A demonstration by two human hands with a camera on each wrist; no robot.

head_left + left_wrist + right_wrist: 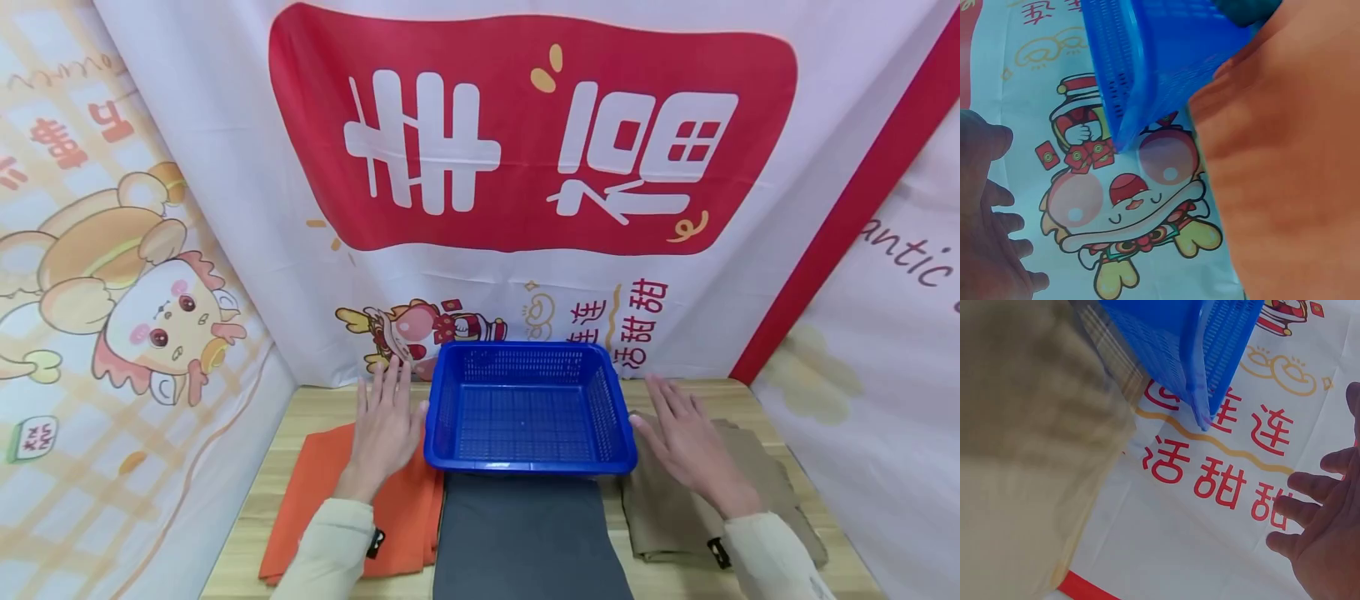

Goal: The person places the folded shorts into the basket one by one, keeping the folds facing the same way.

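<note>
A blue plastic basket (528, 468) with perforated walls stands at the back of the table, and nothing shows inside it. To its left, my left hand (386, 433) hovers over a folded orange cloth (405, 533), fingers extended. On the other side, my right hand (690, 446) is held above a folded khaki cloth (667, 521), its fingers extended too. Neither hand holds anything. Between the two cloths, a dark grey cloth (525, 537) lies in front of the basket. Both wrist views show the fingers apart from the basket side (1147, 69).
The wooden tabletop (247, 533) shows along the sides and between the cloths. Behind the basket hangs a white curtain with a red printed panel (525, 125). A patterned sheet (135, 333) closes the left side, and a pale sheet (885, 375) the right.
</note>
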